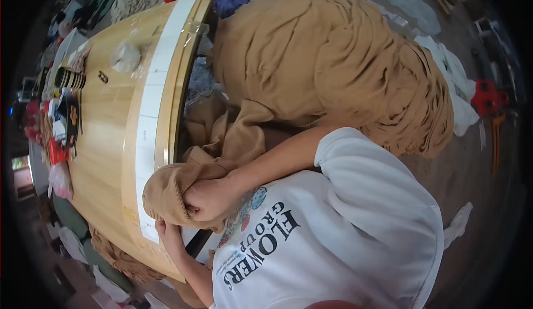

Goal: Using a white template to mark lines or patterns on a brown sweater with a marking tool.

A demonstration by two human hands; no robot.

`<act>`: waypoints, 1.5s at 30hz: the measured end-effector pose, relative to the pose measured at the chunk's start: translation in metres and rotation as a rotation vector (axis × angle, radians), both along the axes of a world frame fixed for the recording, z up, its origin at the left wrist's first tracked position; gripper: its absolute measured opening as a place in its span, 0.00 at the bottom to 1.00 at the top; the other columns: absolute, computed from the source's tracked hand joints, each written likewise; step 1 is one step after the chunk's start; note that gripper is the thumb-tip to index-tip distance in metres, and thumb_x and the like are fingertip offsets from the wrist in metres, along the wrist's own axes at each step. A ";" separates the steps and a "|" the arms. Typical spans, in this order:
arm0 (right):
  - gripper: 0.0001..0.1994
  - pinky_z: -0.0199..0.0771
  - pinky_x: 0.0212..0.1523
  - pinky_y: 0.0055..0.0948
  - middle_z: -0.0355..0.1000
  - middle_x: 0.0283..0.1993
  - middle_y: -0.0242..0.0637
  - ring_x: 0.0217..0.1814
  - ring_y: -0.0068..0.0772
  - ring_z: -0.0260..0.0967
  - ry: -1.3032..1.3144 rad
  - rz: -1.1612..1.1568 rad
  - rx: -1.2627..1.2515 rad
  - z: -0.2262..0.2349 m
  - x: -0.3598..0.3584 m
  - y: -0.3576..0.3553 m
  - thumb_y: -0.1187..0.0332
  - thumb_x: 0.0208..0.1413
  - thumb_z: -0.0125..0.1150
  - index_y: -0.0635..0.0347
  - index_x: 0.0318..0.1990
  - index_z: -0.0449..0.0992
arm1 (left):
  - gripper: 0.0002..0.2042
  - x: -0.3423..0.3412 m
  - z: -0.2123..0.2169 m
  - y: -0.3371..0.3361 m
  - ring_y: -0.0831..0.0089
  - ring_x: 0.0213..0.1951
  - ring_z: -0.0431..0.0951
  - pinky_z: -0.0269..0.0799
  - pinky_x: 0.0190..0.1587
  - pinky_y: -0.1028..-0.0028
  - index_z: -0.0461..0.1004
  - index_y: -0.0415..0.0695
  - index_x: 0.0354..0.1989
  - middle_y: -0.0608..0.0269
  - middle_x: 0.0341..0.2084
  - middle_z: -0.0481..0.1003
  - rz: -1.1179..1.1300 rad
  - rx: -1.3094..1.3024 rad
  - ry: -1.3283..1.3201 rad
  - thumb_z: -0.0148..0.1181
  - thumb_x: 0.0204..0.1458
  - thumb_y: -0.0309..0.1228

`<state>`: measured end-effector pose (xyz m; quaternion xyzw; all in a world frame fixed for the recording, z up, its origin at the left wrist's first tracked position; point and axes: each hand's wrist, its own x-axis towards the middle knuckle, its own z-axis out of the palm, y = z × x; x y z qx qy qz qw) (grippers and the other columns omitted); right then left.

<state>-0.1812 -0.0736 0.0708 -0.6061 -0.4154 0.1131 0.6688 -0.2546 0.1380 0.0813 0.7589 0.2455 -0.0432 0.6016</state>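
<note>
Tan fabric bunched in right hand, left hand half hidden

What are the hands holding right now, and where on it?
The right hand grips a tan knitted garment by a bunched fold at the wooden table's edge. The left hand pinches the same piece's lower edge from underneath.

The middle of the wooden table lies bare, open to a hand between the crumpled plastic bag and the small clutter crowded along its far edge. Beside the white edge strip the big heap of tan fabric blocks the way (only a narrow, cloth-choked gap shows).
</note>
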 end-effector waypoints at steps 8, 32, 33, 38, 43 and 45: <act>0.16 0.68 0.41 0.41 0.73 0.35 0.45 0.37 0.52 0.69 -0.517 0.627 -0.537 -0.003 0.029 -0.009 0.59 0.46 0.56 0.66 0.34 0.75 | 0.20 0.022 0.018 -0.008 0.68 0.47 0.71 0.69 0.49 0.68 0.61 0.34 0.52 0.54 0.48 0.68 -0.026 -0.524 0.017 0.53 0.53 0.30; 0.18 0.64 0.42 0.19 0.68 0.35 0.28 0.39 0.22 0.66 0.327 0.203 -0.672 0.056 0.259 -0.056 0.70 0.39 0.65 0.63 0.39 0.69 | 0.10 -0.054 0.003 0.076 0.81 0.34 0.73 0.69 0.37 0.80 0.73 0.35 0.39 0.63 0.33 0.75 0.638 -0.253 -0.165 0.56 0.52 0.29; 0.19 0.64 0.43 0.19 0.68 0.37 0.29 0.40 0.22 0.66 0.384 0.212 -0.559 0.054 0.269 -0.051 0.70 0.39 0.66 0.64 0.40 0.69 | 0.08 -0.047 0.004 0.082 0.83 0.31 0.72 0.68 0.35 0.82 0.73 0.37 0.35 0.68 0.29 0.74 0.596 -0.250 -0.130 0.58 0.51 0.30; 0.10 0.64 0.43 0.17 0.70 0.39 0.31 0.40 0.18 0.65 0.455 0.050 -0.663 -0.016 0.319 -0.015 0.73 0.53 0.56 0.63 0.42 0.70 | 0.06 -0.032 -0.023 0.121 0.86 0.29 0.71 0.67 0.34 0.84 0.74 0.39 0.33 0.70 0.27 0.74 0.714 -0.078 -0.173 0.58 0.50 0.29; 0.07 0.62 0.38 0.14 0.70 0.33 0.27 0.35 0.15 0.64 0.291 -0.183 -0.666 -0.056 0.323 0.002 0.70 0.53 0.58 0.62 0.38 0.72 | 0.06 -0.018 -0.053 0.125 0.87 0.27 0.69 0.65 0.31 0.85 0.73 0.38 0.32 0.72 0.25 0.72 0.751 0.018 -0.191 0.58 0.50 0.28; 0.07 0.62 0.38 0.14 0.70 0.33 0.27 0.34 0.15 0.63 0.190 -0.194 -0.716 -0.063 0.326 0.003 0.70 0.53 0.58 0.62 0.37 0.72 | 0.06 -0.017 -0.056 0.124 0.87 0.27 0.68 0.65 0.31 0.85 0.73 0.37 0.31 0.72 0.24 0.72 0.768 0.069 -0.170 0.58 0.50 0.28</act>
